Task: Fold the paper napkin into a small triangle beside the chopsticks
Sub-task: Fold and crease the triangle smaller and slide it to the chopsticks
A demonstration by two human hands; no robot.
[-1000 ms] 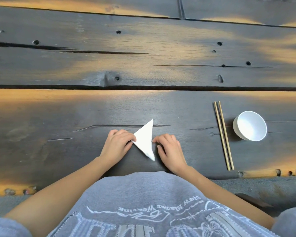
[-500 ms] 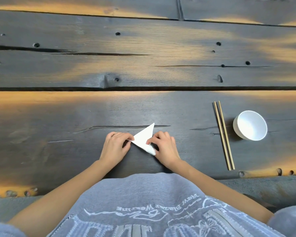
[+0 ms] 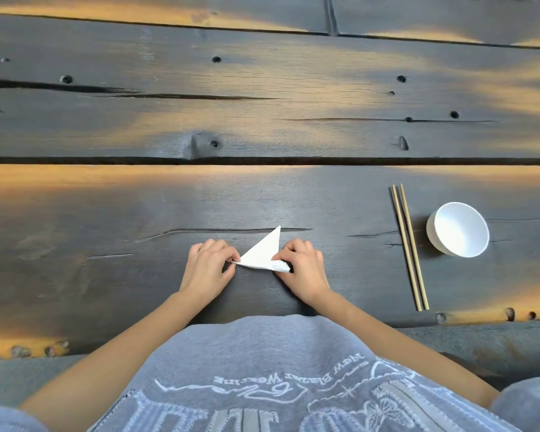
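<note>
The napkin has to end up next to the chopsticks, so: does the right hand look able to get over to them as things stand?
Probably yes. Bare table lies between the right hand and the chopsticks, with nothing in the way, though its fingers are pinching the napkin now.

White paper napkin (image 3: 264, 255), folded into a flat triangle, lying on the dark wood with one sharp tip pointing away and its near right corner curling up off the surface. Pair of thin, pale wooden chopsticks (image 3: 408, 246) lying parallel and touching, well apart to the right.
</note>
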